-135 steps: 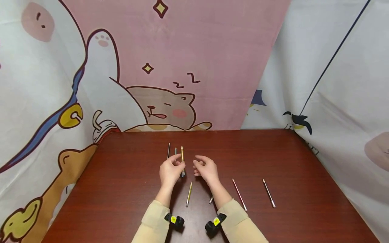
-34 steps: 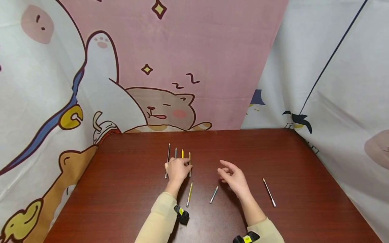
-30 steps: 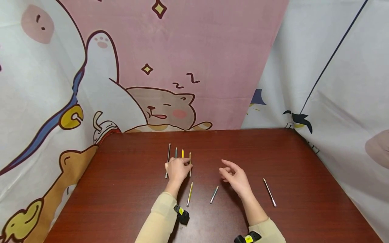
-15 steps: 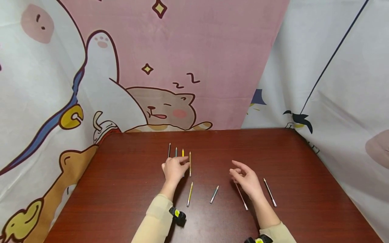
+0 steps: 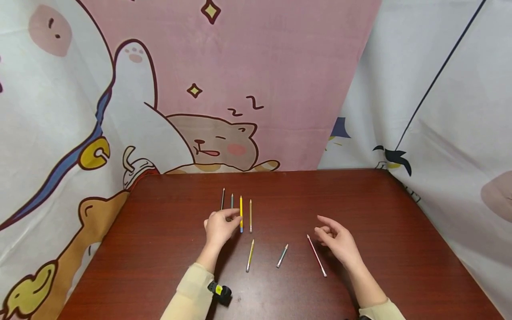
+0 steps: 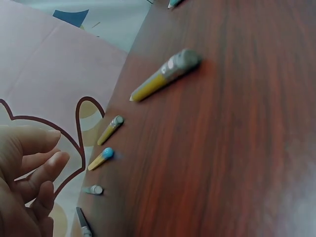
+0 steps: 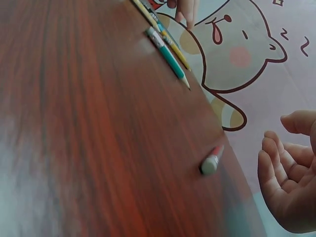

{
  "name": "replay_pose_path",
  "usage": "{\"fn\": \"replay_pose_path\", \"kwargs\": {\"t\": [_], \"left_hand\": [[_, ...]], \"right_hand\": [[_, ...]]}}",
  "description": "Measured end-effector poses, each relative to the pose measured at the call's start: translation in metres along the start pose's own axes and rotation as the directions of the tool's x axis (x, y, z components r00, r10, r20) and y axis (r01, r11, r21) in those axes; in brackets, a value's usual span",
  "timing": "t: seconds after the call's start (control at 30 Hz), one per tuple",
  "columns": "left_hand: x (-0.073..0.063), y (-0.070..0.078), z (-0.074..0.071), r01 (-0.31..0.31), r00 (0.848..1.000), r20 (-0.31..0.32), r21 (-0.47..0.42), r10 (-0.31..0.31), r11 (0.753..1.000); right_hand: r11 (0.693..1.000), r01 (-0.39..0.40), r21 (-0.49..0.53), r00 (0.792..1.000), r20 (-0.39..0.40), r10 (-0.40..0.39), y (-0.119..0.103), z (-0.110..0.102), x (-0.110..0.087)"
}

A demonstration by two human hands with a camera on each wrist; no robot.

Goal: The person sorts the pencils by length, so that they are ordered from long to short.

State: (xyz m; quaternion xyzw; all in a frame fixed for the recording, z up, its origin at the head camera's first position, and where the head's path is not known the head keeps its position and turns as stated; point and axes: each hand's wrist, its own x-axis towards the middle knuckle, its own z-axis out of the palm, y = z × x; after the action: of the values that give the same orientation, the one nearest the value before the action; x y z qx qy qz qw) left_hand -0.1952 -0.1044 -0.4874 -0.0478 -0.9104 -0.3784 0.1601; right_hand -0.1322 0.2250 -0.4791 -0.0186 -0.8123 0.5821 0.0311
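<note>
Head view: yellow pencil (image 5: 241, 213), blue-ended; red pencil (image 5: 317, 256), white-ended; left hand (image 5: 220, 227) and right hand (image 5: 339, 241), thumbs and fingertips apart.

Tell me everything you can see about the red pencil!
The red pencil is long and thin, like painted wood, with a pale sharpened point and a whitish blunt end. It lies flat on the shiny brown tabletop, slanting, point away from the person. It's right of the short teal pencil. The right hand is close, but seems not to touch it.
</note>
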Motion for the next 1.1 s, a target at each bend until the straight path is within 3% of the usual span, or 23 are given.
{"fn": "replay_pose_path", "kwargs": {"t": [0.3, 0.47, 0.73, 0.93, 1.1], "left_hand": [[-0.008, 0.001, -0.012, -0.018, 0.999, 0.025, -0.069, 0.02, 0.997], [-0.013, 0.008, -0.011, -0.018, 0.999, 0.027, -0.129, 0.022, 0.991], [-0.026, 0.028, 0.004, -0.096, 0.994, 0.032, -0.161, 0.102, 0.982], [-0.034, 0.05, 0.017, -0.087, 0.994, 0.05, -0.204, 0.099, 0.975], [-0.045, 0.069, 0.03, -0.133, 0.99, 0.022, -0.147, 0.138, 0.98]], "right_hand": [[0.994, 0.046, -0.095, 0.999, -0.012, -0.048, 0.005, -0.018, -0.006], [0.991, 0.053, -0.12, 0.998, -0.024, -0.056, 0.008, -0.029, -0.01], [0.985, 0.063, -0.162, 0.997, -0.03, -0.068, 0.012, -0.051, -0.017], [0.976, 0.05, -0.211, 0.997, -0.055, -0.063, 0.02, -0.067, -0.021], [0.959, 0.01, -0.283, 0.996, -0.081, -0.034, 0.025, -0.078, -0.025]]}}
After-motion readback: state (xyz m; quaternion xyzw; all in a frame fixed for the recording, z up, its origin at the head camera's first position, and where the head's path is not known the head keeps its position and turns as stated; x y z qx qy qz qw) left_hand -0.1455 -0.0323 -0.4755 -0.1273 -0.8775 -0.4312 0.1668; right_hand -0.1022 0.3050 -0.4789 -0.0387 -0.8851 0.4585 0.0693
